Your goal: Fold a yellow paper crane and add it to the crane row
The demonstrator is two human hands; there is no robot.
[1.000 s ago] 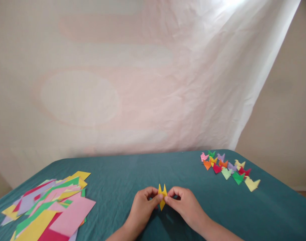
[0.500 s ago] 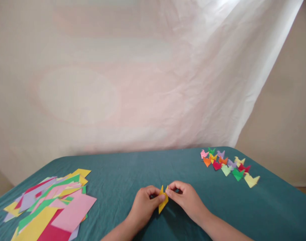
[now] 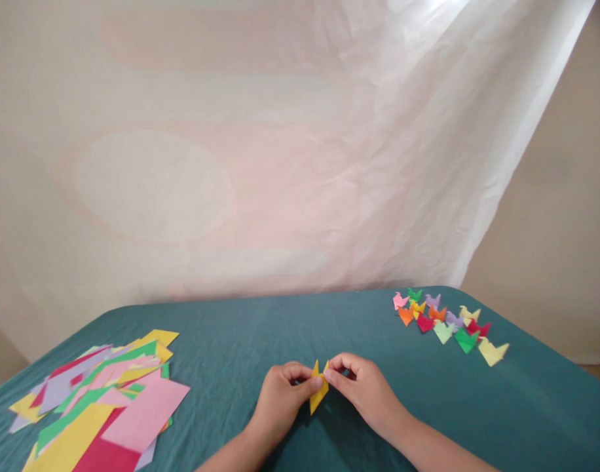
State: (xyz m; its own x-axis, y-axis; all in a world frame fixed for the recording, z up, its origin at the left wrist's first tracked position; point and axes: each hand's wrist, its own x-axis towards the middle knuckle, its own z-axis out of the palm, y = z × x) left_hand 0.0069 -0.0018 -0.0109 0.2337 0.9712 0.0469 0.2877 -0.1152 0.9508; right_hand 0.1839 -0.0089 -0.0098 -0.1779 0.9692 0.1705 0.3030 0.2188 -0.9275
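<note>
A small yellow folded paper figure [image 3: 318,395] is held up just above the cloth, two narrow points upward and one point down. My left hand [image 3: 286,398] pinches its left side between thumb and fingers. At the upper right point, my right hand [image 3: 361,385] has its thumb and forefinger closed on the paper tip. Both hands are closed, and the fingertips cover part of the folds.
A dark green cloth [image 3: 241,347] covers the table. Loose coloured paper sheets [image 3: 145,413] lie in an overlapping pile at the left. Several small folded paper birds [image 3: 445,332] stand grouped at the far right. Behind the table hangs a pale sheet [image 3: 280,183].
Hardly anything differs. Both hands keep their pinch on the yellow paper figure, which has shifted and tilted very slightly.
</note>
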